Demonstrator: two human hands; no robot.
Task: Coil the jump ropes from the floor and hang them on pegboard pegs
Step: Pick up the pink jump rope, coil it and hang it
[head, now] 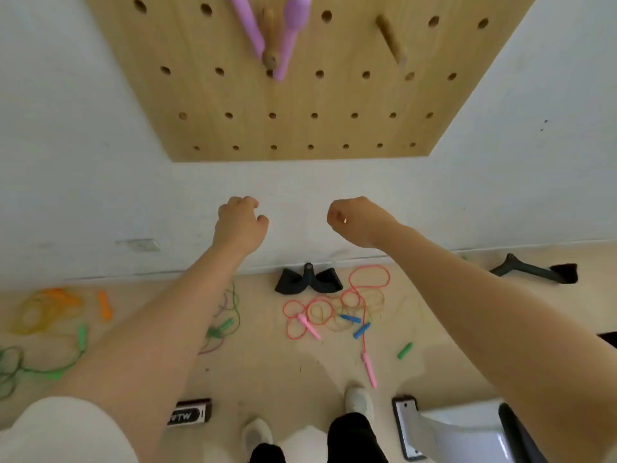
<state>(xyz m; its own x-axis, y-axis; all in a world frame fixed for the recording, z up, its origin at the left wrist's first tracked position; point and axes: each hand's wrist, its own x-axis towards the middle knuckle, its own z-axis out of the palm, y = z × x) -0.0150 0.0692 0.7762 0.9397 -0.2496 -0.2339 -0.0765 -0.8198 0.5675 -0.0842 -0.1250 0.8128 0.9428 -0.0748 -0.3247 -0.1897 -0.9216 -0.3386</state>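
A wooden pegboard (300, 105) hangs on the white wall. Two purple jump rope handles (287, 41) hang on either side of a wooden peg (271, 38) near its top. A second peg (391, 40) to the right is bare. My left hand (241, 222) and right hand (354, 219) are raised in front of the wall below the board, fingers loosely curled, holding nothing. On the floor lie a pink rope (334, 312) with pink handles, a blue-handled rope (356, 325), green ropes (66, 359), a yellow-orange rope (46, 309) and a loose green handle (404, 351).
A black stand foot (307, 281) sits at the wall base, another black leg (537, 271) at the right. A grey-white metal frame (467, 429) stands at lower right, a small black box (190, 413) by my feet (359, 401).
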